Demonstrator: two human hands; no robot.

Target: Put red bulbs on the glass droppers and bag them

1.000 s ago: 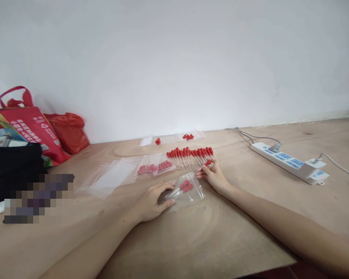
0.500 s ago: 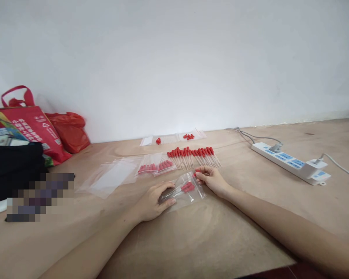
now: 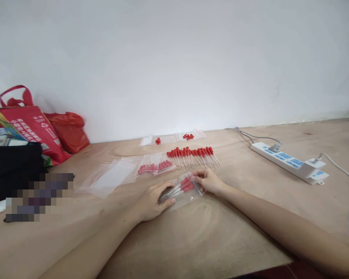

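Observation:
A clear zip bag (image 3: 182, 199) lies slanted on the table between my hands, with several red-headed sticks (image 3: 186, 184) inside it. My left hand (image 3: 154, 202) grips its lower end, thumb at the near side and fingers at the far side. At the bag's mouth, my right hand (image 3: 209, 181) has its fingertips closed on the plastic edge; part of the grip is hidden. Just beyond stands a row of loose red-headed sticks (image 3: 189, 152), pale shafts pointing toward me. Two filled zip bags (image 3: 155, 166) lie to the left of that row.
Flat clear bags (image 3: 112, 176) overlap at the left. Near the wall are bags with small red pieces (image 3: 188, 136). A white power strip (image 3: 287, 159) with cables sits right. Red shopping bags (image 3: 36, 131) and a black cloth item (image 3: 14, 168) stand far left.
My right hand's fingers have shifted slightly nearer along the bag's mouth. The red-headed stick they held now lies inside with the others. My left hand stays in place.

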